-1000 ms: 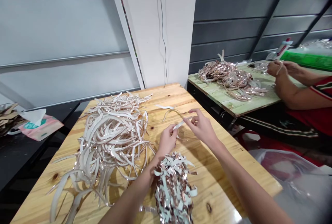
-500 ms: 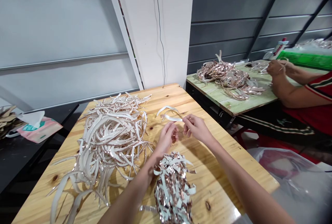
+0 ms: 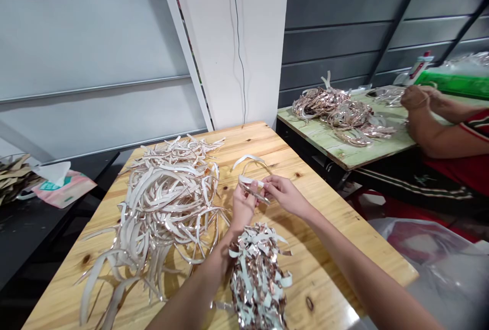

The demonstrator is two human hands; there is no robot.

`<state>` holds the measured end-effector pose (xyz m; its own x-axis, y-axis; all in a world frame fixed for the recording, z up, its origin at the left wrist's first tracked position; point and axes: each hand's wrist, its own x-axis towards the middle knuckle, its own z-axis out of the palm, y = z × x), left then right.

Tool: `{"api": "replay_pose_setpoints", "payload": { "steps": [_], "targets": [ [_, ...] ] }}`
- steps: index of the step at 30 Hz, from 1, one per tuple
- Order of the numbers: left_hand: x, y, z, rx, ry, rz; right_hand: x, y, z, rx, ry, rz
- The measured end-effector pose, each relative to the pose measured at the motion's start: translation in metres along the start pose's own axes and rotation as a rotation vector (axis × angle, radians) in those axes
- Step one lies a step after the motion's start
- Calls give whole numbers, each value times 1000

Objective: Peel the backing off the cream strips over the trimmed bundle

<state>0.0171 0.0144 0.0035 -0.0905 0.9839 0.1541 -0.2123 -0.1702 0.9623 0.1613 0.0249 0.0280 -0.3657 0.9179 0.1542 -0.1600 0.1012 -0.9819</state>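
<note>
Both of my hands meet over the wooden table [image 3: 317, 248]. Between them is a thin strip [image 3: 249, 181], white on one side and shiny on the other, bent into a curl. My left hand [image 3: 243, 207] pinches it from the left. From the right, my right hand [image 3: 284, 193] closes its fingertips on the same strip. Another curved strip [image 3: 248, 158] lies just beyond the fingers. A bundle of short white and rose-gold foil pieces [image 3: 260, 279] sits between my forearms. To the left spreads a large heap of long strips [image 3: 168, 202].
At the right, another person's hands [image 3: 418, 98] work at a green-topped table [image 3: 313, 129] holding piles of foil strips [image 3: 344, 111]. A clear plastic bag [image 3: 435, 264] is below. A pink tissue pack [image 3: 64, 191] rests on a black table [image 3: 23, 233] at the left.
The strip between my hands, earlier stretched out beyond the fingers, is now curled close over my left hand, its shiny end hanging between the hands. The view has shifted slightly.
</note>
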Motion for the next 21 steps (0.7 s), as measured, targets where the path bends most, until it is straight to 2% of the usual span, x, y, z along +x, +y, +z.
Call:
{"api": "replay_pose_setpoints", "payload": {
  "steps": [5,9,15,21],
  "targets": [
    [-2,5,1,34,20,-1,0,0,4,106,10,56],
    [0,4,1,-4,-10,10,1,0,4,169,36,77],
    [4,-2,2,-133,-77,-55,2,4,1,29,63,-23],
    [3,-3,-1,-221,-28,-119,-2,7,0,-115,56,-83]
  ]
}}
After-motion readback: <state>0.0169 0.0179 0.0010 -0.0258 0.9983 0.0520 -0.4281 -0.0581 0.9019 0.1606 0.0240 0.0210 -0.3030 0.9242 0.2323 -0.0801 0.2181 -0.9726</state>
